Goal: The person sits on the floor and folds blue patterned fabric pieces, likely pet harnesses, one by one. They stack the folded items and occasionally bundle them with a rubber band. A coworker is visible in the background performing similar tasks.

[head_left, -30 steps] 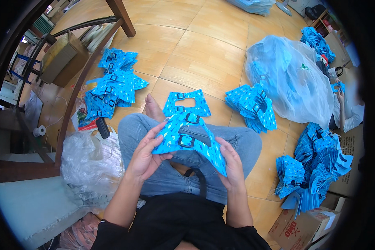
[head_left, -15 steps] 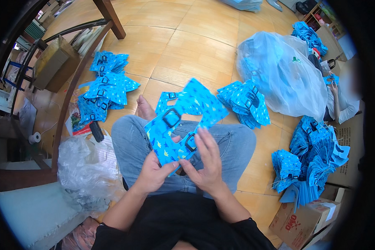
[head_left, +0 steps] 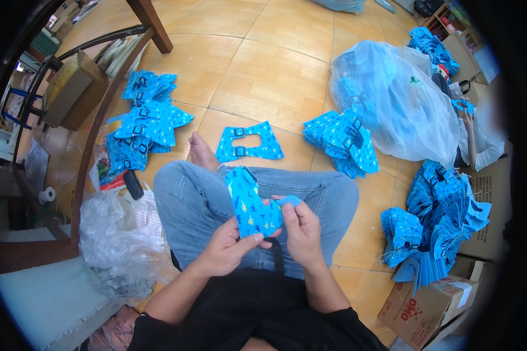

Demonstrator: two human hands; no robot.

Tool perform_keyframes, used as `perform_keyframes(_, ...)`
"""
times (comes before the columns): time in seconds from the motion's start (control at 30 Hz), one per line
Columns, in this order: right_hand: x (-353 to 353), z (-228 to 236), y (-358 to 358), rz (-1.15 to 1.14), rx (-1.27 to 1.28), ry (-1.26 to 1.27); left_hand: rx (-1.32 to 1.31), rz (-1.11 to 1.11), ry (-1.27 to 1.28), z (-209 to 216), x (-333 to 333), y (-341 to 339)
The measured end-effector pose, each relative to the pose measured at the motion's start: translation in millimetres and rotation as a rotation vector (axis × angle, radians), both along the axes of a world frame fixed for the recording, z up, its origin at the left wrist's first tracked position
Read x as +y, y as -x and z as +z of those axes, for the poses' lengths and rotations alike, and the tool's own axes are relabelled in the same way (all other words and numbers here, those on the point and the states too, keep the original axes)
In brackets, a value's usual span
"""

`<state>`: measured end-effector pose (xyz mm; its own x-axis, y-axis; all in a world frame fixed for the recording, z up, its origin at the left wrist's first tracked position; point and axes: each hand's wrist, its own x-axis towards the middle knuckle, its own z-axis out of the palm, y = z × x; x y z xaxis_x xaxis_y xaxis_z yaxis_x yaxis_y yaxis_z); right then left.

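Over my lap I hold a blue patterned fabric piece (head_left: 250, 202), printed with small yellow and dark blue animal shapes. My left hand (head_left: 223, 250) is closed on its lower left edge, thumb on top. My right hand (head_left: 301, 234) pinches its right side, where a paler blue end curls up. A bit of black shows at its top edge; other parts are hidden under the fold and my fingers. Beyond my crossed legs, a similar fabric piece (head_left: 270, 146) lies flat on the floor, with a rectangular cut-out and two black buckles.
Stacks of such pieces lie left (head_left: 152, 126) and right (head_left: 339, 137). At right are a filled translucent bag (head_left: 392, 99), a large heap (head_left: 445, 205) and a cardboard box (head_left: 421, 310). A wooden frame (head_left: 102, 128) and crumpled plastic (head_left: 120, 234) stand left. A person sits far right.
The fabric piece has come down closer to my lap and is now folded, its cut-out and buckles mostly out of sight. My right hand's spread fingers have closed on its right side.
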<state>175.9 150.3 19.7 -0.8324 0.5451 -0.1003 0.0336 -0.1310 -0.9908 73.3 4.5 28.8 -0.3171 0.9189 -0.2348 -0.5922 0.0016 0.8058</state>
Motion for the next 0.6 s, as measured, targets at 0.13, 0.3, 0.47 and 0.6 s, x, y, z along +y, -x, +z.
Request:
perform_keyframes(0.13,3.0,-7.5,0.3,-0.005,-0.004,-0.219,0.029,0.031,-0.038,-2.2,-3.6,1.2)
perform_keyframes(0.3,13.6,-24.4,1.3,-0.143,0.064,0.425,0.213,0.150,-0.140,-7.8,-6.2,-2.4)
perform_keyframes(0.47,22.1,-29.8,-8.9,-0.144,0.135,0.716,0.093,0.329,-0.161,-11.0,-10.2,5.7)
perform_keyframes(0.6,22.7,-27.8,-10.7,-0.103,0.192,0.786,-0.060,0.415,-0.183,-8.4,-11.6,11.5)
